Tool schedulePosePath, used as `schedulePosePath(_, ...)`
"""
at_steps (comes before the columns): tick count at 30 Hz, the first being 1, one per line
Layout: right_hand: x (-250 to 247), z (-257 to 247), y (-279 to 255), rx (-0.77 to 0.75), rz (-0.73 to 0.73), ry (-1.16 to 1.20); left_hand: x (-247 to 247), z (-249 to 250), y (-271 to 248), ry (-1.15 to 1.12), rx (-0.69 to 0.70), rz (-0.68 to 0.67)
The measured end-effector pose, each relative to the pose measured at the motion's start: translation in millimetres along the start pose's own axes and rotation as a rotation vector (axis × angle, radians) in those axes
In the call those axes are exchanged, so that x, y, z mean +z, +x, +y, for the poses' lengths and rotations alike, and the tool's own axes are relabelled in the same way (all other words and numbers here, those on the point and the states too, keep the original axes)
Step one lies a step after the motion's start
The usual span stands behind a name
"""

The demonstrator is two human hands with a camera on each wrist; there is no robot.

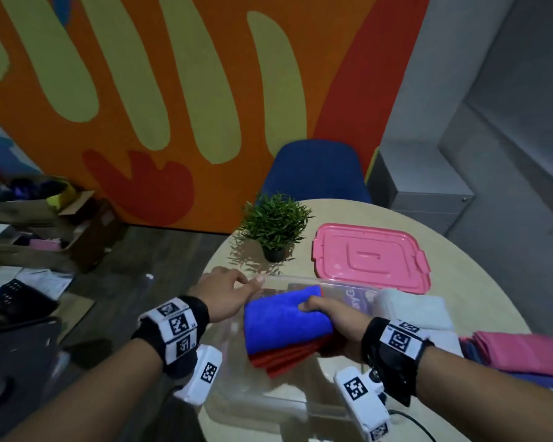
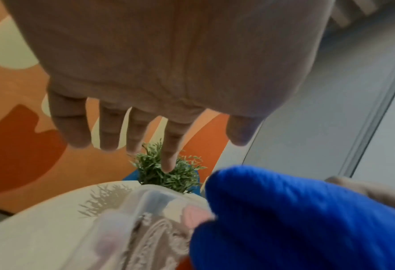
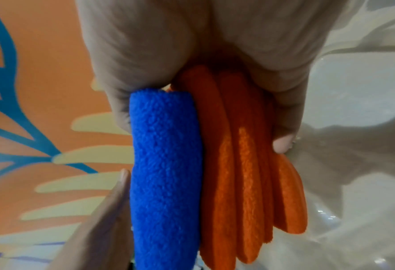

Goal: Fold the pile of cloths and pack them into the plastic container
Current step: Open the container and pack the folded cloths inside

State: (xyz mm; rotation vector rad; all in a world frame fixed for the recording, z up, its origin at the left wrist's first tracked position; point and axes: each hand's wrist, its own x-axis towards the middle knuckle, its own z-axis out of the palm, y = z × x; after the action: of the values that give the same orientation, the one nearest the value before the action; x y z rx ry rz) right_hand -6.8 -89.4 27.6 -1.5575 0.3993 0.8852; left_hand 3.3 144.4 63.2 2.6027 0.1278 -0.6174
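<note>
this looks like the packing step. the right hand (image 1: 329, 317) is clamped on a stack of folded cloths: a blue cloth (image 1: 284, 317) on top and red cloths (image 1: 288, 355) under it, thumb on top and fingers below. the stack hangs over the clear plastic box (image 1: 262, 390) on the round table (image 1: 460, 282), not yet flat inside. the left hand (image 1: 227, 295) has its fingers apart and straight, holding nothing, at the box's 11 o'clock corner, just touching the blue cloth's side.

the stack's long side runs from 5 o'clock to 11 o'clock, with the folded edges pointing toward 7 o'clock.

next, i think the stack must go down flat into the box without the red layers fanning out.

more folded cloths, white (image 1: 412, 309) and pink (image 1: 524, 352), wait at 3 o'clock. the pink lid (image 1: 371, 256) lies at 1 o'clock.
</note>
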Motion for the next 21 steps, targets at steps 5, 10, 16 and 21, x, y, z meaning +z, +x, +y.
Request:
schedulePosePath(5,25.5,11.5,34.6,0.084,0.069,-0.114,24.1,-25.9,16.8,0.086,-0.04,-0.122)
schedulePosePath(10,33.1,28.5,59.7,0.145,0.109,-0.038,40.5,-25.8,12.9,0.136,0.019,-0.13)
schedulePosePath(16,26.4,53.5,74.8,0.244,0.083,0.061,50.5,-23.6,-4.0,0.379,0.307,0.084)
schedulePosePath(21,24.7,55.2,76.2,0.323,-0.051,-0.001,56.0,-26.6,0.7,0.621,0.378,-0.072)
